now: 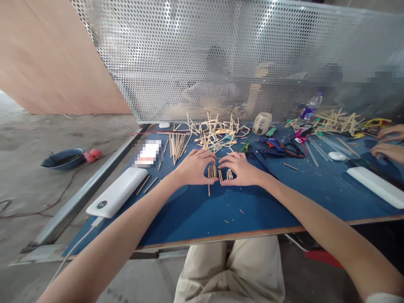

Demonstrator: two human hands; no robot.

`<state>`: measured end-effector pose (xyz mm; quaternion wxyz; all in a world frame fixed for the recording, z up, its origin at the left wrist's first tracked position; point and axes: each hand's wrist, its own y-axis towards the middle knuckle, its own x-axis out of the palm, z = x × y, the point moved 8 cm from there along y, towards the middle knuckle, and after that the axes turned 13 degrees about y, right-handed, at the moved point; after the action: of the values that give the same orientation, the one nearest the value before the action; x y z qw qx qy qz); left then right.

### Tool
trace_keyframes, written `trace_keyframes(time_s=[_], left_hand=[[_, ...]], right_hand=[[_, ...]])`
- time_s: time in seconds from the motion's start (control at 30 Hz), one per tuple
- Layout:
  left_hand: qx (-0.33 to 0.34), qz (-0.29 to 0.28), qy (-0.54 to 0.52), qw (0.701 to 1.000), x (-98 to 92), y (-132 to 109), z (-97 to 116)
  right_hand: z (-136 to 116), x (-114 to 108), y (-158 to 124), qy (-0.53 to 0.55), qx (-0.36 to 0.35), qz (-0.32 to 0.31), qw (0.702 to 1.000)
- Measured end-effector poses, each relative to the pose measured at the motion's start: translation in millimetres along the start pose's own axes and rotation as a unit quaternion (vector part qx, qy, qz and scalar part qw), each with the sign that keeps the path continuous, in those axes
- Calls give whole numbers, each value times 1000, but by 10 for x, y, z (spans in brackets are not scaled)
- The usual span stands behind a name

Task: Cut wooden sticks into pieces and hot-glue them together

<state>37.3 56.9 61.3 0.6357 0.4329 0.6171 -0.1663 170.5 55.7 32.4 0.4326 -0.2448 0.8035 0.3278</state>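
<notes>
My left hand curls thumb and fingers around the ends of a small row of short wooden sticks on the blue table. One longer stick pokes out below the thumb. Facing it, my right hand pinches a pair of short sticks between thumb and fingertips. A few more short sticks lie under its arched palm, partly hidden by the fingers. The two hands are close together, with a narrow gap between the fingertips.
Behind my hands, loose sticks pile up before a perforated metal screen. A power bank and a phone lie left. Rightward are a jar, a blue glue gun, a bottle and another person's hands.
</notes>
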Motion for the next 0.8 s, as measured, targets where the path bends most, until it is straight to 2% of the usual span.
trace_keyframes(time_s=[0.2,0.33,0.57,0.8], left_hand=[[-3,-1,10,1000,40,-2,0],[6,-9,7,1000,80,-13,20],[13,-25,6,1000,132,-15,71],[16,-38,16,999,170,-13,98]], right_hand=[[335,-253,-32,-20,54,117,991],[485,-208,-34,-58,64,105,991],[526,-125,-2,-113,85,76,987],[600,-63,10,-97,117,64,986]])
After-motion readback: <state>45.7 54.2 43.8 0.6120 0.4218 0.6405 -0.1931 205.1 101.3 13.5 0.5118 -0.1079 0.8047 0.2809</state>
